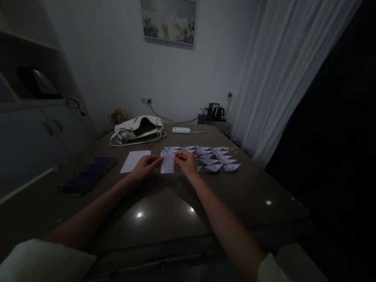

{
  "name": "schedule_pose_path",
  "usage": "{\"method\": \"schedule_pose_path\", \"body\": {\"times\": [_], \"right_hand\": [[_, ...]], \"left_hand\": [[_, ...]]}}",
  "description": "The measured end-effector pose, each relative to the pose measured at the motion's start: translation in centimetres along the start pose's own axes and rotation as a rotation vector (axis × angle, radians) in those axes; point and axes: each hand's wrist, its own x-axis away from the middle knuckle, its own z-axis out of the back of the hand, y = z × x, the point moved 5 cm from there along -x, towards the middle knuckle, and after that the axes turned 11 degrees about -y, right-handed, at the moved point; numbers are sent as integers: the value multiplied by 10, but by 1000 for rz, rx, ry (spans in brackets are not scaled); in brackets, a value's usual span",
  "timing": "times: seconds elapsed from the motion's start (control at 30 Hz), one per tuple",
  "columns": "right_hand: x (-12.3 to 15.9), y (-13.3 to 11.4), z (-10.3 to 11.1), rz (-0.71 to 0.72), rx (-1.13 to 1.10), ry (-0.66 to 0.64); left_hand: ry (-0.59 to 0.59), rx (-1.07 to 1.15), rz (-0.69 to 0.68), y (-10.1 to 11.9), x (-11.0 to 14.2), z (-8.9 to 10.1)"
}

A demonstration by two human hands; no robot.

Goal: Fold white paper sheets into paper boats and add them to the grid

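Between my two hands a small white rectangle of paper (167,163) is held up above the dark table (164,219). My left hand (146,166) pinches its left edge, and my right hand (187,161) grips the upper right edge with thumb and fingers. Whether the paper is folded cannot be made out. Just beyond and right of my right hand, several folded paper boats (213,167) stand in rows, some partly hidden by that hand. Left of my left hand lies a stack of white paper sheets (135,159).
A white handbag (138,129) lies at the table's back left, with a white power bank (181,130) and short cable to its right. A blurred-out flat object (88,174) rests at the left. Behind the table stand black kettles (216,112) and a pale curtain (264,70).
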Motion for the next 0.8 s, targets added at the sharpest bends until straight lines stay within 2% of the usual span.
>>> {"method": "schedule_pose_path", "body": {"times": [0.33,0.53,0.8], "right_hand": [[3,-1,-7,-35,-60,-74],[2,1,-7,-51,-101,-78],[3,3,-10,-66,-181,-74]], "left_hand": [[-39,-171,50,-7,2,-5],[-29,-244,63,-8,2,-4],[-93,-275,107,-13,3,-9]]}}
